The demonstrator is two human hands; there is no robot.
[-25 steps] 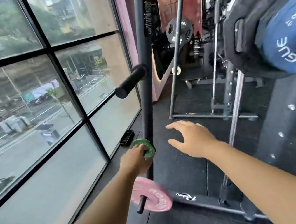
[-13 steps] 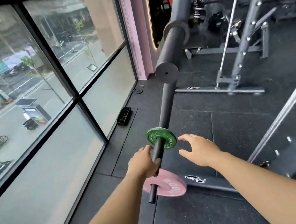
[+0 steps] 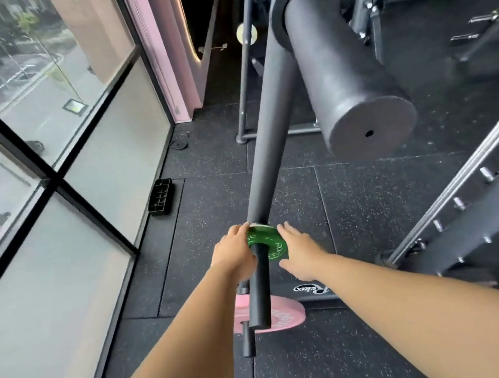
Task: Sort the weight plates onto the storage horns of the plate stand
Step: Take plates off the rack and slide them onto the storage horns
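Note:
A small green weight plate sits on a thin black storage horn, close against the stand's dark upright post. My left hand grips the plate's left rim, fingers curled over its edge. My right hand touches the plate's right rim with straight fingers. Below, a pink plate hangs on a lower horn. A thick black upper horn juts toward me above, bare.
Floor-to-ceiling windows run along the left. A black slotted box and a small dark disc lie on the rubber floor by the glass. A slanted rack upright with pegs stands to the right, with more gym frames behind.
The view has dropped and closed in on the stand. The green plate has slid up the horn toward the post. My right hand has moved in and now touches its rim.

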